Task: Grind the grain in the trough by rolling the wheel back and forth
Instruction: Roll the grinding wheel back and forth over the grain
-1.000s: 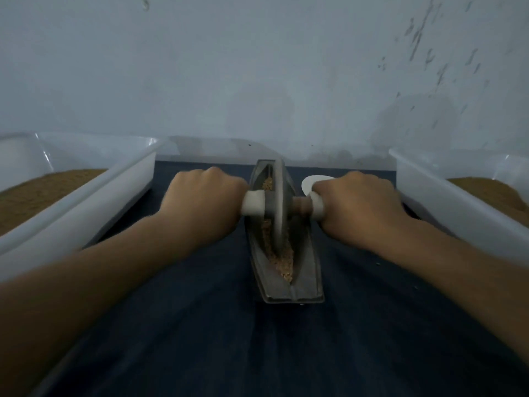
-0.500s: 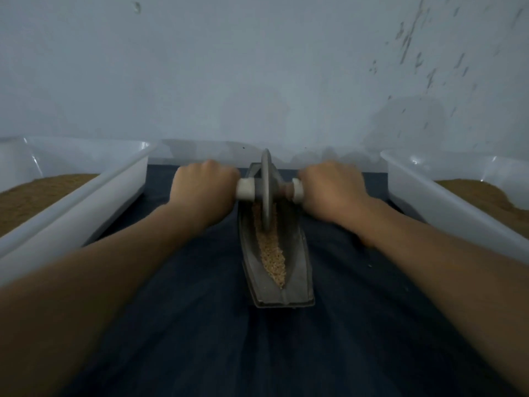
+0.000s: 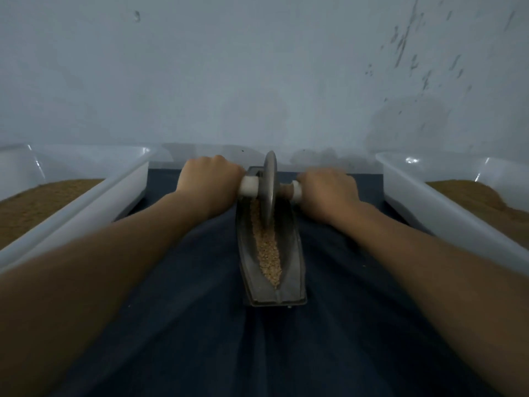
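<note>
A narrow grey boat-shaped trough [image 3: 292, 270] lies lengthwise on the dark blue cloth, straight ahead of me. Tan grain [image 3: 269, 250] fills its central groove. A thin grey wheel [image 3: 269, 187] stands upright in the far end of the trough, with a white handle sticking out on each side. My left hand [image 3: 210, 183] is closed on the left handle [image 3: 249, 187]. My right hand [image 3: 329, 191] is closed on the right handle [image 3: 297, 191]. Both arms are stretched far forward.
A white plastic tub [image 3: 86, 202] holding brown grain stands on the left, and a second white tub [image 3: 446, 213] with brown grain on the right. The pale wall [image 3: 257, 81] rises just behind the trough's far end. Dark blue cloth [image 3: 200, 325] covers the surface.
Both hands have pushed the wheel away from me, from the trough's middle to its far end. More of the grain in the near half of the groove now shows.
</note>
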